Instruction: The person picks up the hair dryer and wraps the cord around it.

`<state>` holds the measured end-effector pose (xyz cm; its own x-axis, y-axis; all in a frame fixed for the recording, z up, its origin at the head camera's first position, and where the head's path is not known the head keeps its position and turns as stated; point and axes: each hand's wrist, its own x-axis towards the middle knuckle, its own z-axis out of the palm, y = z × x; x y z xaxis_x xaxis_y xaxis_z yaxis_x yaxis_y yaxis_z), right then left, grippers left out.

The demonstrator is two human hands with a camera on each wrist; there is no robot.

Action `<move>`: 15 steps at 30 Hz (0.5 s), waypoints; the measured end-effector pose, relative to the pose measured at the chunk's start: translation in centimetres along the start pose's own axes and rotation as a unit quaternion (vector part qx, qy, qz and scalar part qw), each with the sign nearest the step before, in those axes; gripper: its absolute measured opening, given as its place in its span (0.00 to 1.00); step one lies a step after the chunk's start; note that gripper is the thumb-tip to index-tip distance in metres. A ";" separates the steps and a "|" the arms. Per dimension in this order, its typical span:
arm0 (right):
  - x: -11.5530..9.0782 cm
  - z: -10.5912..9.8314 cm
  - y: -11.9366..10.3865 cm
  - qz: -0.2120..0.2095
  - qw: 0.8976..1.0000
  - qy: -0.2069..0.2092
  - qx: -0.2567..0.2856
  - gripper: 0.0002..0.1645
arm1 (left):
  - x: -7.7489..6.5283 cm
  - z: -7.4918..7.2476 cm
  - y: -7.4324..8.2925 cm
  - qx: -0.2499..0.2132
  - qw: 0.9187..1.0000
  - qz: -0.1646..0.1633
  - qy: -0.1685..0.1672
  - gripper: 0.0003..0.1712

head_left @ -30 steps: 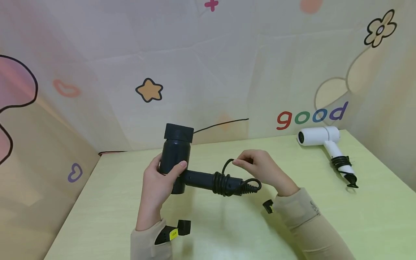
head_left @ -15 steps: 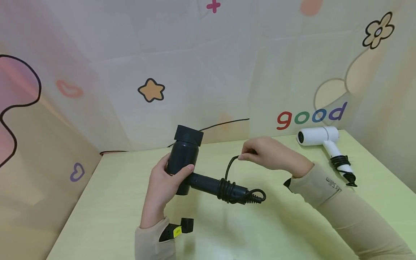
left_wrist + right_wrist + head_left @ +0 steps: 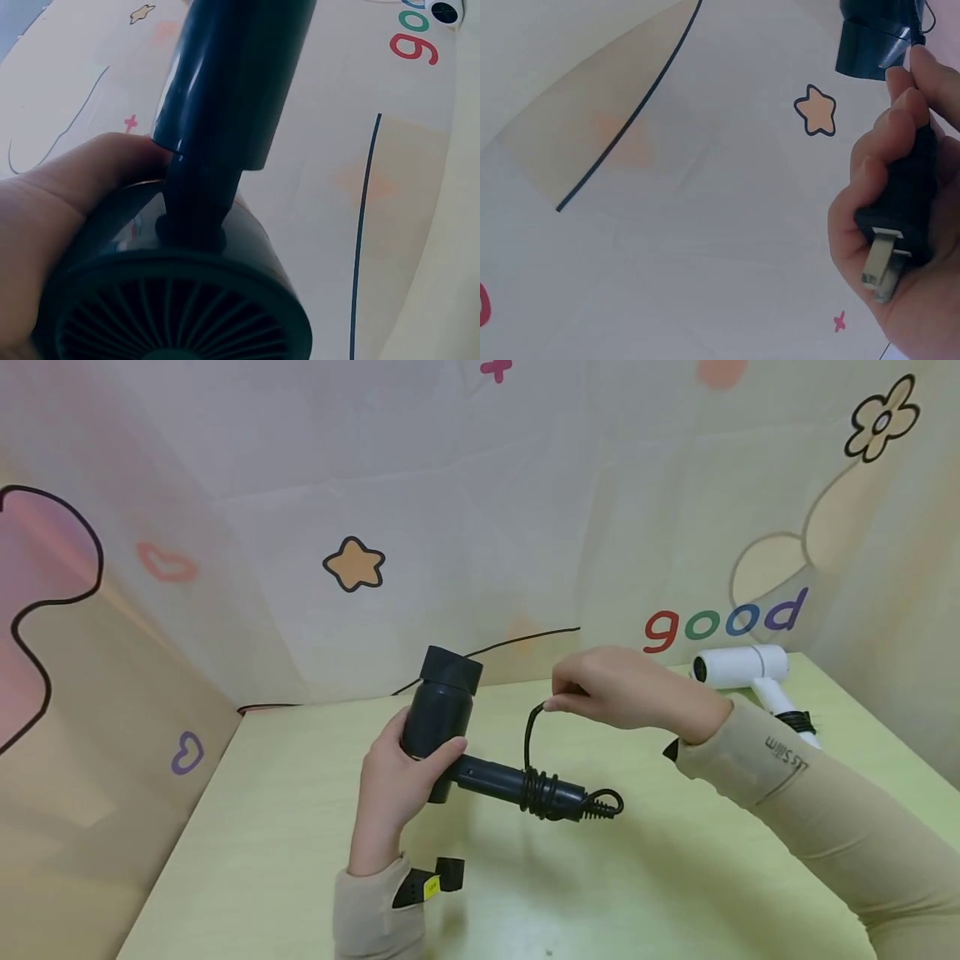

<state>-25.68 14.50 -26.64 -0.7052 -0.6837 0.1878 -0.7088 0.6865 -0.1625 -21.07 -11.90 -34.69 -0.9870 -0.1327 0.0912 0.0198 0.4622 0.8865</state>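
A black hair dryer (image 3: pixel 438 714) is held above the table by my left hand (image 3: pixel 401 785), which grips the barrel with the thumb across it. Its handle points right and slightly down, with the black cord (image 3: pixel 538 792) wound round it in several turns. My right hand (image 3: pixel 618 685) is raised to the right of the barrel, and a length of cord runs up to it from the coils. In the right wrist view, my curled fingers hold the two-pronged plug (image 3: pixel 901 199). The left wrist view shows the dryer's rear grille (image 3: pixel 172 315) close up.
At the table's back right lies a white hair dryer (image 3: pixel 738 668) with a black cord round its handle, partly covered by my right sleeve (image 3: pixel 795 793). The pale green table (image 3: pixel 247 843) meets a printed cloth backdrop (image 3: pixel 465 527) behind.
My right hand has moved up and right with the plug, drawing out a longer length of cord. My left hand and the black dryer have shifted right, the handle tilting slightly down.
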 end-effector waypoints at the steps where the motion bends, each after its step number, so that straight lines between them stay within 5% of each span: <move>1: 0.0 -0.1 -0.2 -0.002 1.000 0.002 -0.006 0.14 | 0.0 0.1 0.0 0.005 1.000 0.001 0.004 0.38; 15: -0.3 -0.7 -3.4 -0.023 0.998 0.015 -0.058 0.19 | 0.1 0.8 0.0 0.063 0.997 0.003 0.054 0.44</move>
<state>-23.06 12.52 -25.48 -0.6693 -0.7093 0.2211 -0.7329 0.6791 -0.0401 -21.31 -11.26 -35.02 -0.9636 -0.2205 0.1511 -0.0013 0.5693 0.8221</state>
